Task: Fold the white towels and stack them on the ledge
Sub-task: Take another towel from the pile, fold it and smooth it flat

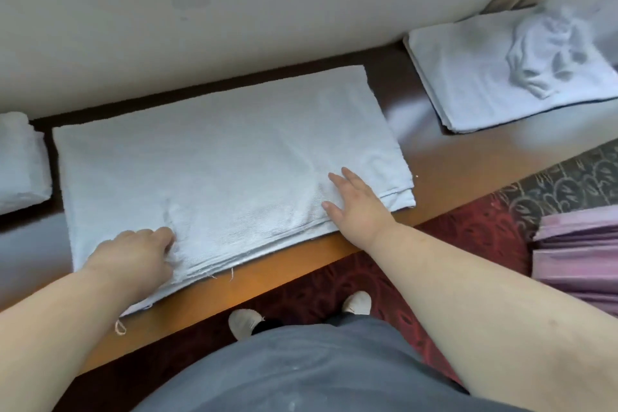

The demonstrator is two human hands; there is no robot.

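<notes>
A white towel point(220, 157), folded into a wide rectangle, lies flat on the brown wooden ledge point(444, 184) in front of me. My left hand point(137, 254) rests on its near left part with the fingers bunching a little cloth. My right hand point(357, 204) lies flat with straight fingers on the towel's near right part. At the far left edge sits a folded white towel point(20, 160). To the right, a pile of flat white towels point(495, 80) lies on the ledge with a crumpled white cloth point(548, 57) on top.
A pale wall point(267, 3) rises directly behind the ledge. Below the ledge is red and grey patterned carpet point(468, 234), with my two white shoes point(247, 321) on it. A stack of pink cloth point(578, 257) sits at the right edge.
</notes>
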